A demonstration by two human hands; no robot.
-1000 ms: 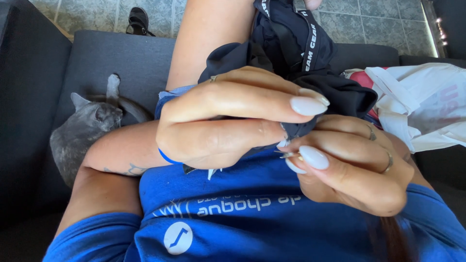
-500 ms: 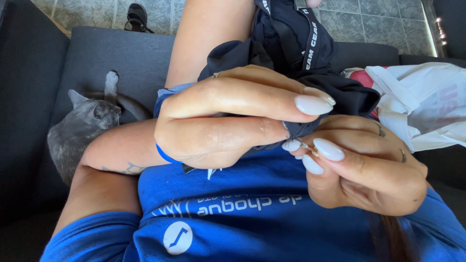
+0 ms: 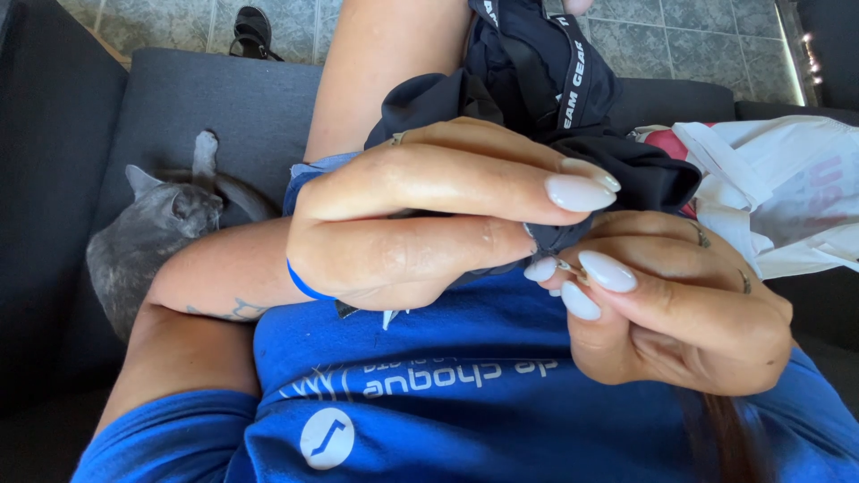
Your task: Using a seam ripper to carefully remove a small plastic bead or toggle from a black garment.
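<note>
1. Setting is a dark grey sofa (image 3: 215, 98) with a grey tiled floor (image 3: 680, 36) past its far edge, and a black sandal (image 3: 253, 31) lying out there on the tiles.
2. A grey cat (image 3: 148, 241) is curled on the seat to the left, just beside the person's bare leg (image 3: 376, 72). Off to the right there's a white plastic bag (image 3: 778, 197) with something red tucked under it.
3. Blue shirt (image 3: 465, 394) with white print fills the bottom of the view.
4. Versus half a second ago, not much has changed — the right hand has shifted slightly lower and its fingertips have closed in tighter against the fabric edge. Cat, bag and sandal haven't budged.
5. Left hand (image 3: 420, 215) is curled shut on the black garment (image 3: 537, 89), thumb and fingers pinching a fold of it; a thin ring sits on one finger.
6. Right hand (image 3: 680, 313) sits right below and touching the left, fingertips pressed together on a small needle (image 3: 565, 266) at the cloth's edge — too tiny to make out much.
7. The garment bunches up from the hands over the lap, with a lettered strap running down it.
</note>
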